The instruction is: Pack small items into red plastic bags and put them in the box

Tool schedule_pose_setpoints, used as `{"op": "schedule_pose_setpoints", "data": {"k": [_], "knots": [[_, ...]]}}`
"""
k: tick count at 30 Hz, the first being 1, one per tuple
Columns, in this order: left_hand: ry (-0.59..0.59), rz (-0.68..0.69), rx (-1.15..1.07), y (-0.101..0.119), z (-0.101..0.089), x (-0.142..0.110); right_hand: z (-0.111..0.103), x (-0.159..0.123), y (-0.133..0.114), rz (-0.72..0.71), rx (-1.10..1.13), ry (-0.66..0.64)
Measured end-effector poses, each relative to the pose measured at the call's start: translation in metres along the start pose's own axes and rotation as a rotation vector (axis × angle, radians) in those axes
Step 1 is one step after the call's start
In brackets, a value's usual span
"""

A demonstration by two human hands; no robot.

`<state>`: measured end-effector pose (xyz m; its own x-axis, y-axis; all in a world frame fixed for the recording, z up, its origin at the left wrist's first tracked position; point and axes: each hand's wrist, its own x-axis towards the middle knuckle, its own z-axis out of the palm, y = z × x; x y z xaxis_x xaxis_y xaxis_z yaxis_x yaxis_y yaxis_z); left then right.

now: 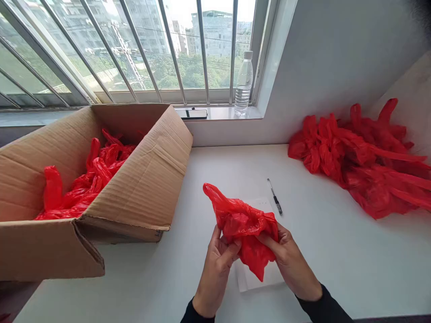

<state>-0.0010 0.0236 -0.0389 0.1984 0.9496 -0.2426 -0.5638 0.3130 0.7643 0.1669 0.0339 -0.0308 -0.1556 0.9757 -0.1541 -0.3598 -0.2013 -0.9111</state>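
Note:
A crumpled red plastic bag [247, 224] is held up between both hands over the white table. My left hand [217, 264] grips its lower left side, with the thumb pressed on the plastic. On the other side my right hand [289, 258] pinches the bag, thumb in front and fingers behind. One pointed end of the bag sticks up to the left, and a corner hangs down between the hands. What lies inside the bag, if anything, is hidden. Below it, partly covered, is a sheet of white paper [259, 281].
An open cardboard box [144, 172] at the left contains several red plastic bags [97, 179]. More red bags [357, 157] are heaped at the right by the wall. A pen [275, 197] lies on the table [336, 269]. The windowsill holds a water bottle [244, 85] and a phone [192, 114].

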Motion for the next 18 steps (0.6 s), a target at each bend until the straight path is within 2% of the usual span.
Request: {"op": "schedule_pose_setpoints", "data": {"k": [4, 8, 10, 13, 15, 18], "knots": [[0.106, 0.001, -0.102, 0.002, 0.003, 0.002, 0.003, -0.004, 0.003, -0.104, -0.155, -0.01], [0.086, -0.002, -0.126, 0.003, 0.001, 0.005, 0.004, -0.006, 0.004, -0.118, -0.245, -0.07], [0.16, 0.091, -0.013, 0.005, -0.001, 0.007, 0.004, -0.005, 0.0, -0.105, -0.259, -0.085], [0.343, 0.254, 0.249, 0.01, -0.007, 0.012, 0.002, -0.005, -0.006, -0.052, -0.283, -0.089], [0.42, 0.294, 0.395, 0.016, -0.014, 0.015, 0.001, -0.007, -0.008, -0.004, -0.317, -0.087], [0.526, 0.314, 0.499, 0.023, -0.024, 0.014, -0.002, -0.012, -0.005, 0.027, -0.421, -0.064]]}}
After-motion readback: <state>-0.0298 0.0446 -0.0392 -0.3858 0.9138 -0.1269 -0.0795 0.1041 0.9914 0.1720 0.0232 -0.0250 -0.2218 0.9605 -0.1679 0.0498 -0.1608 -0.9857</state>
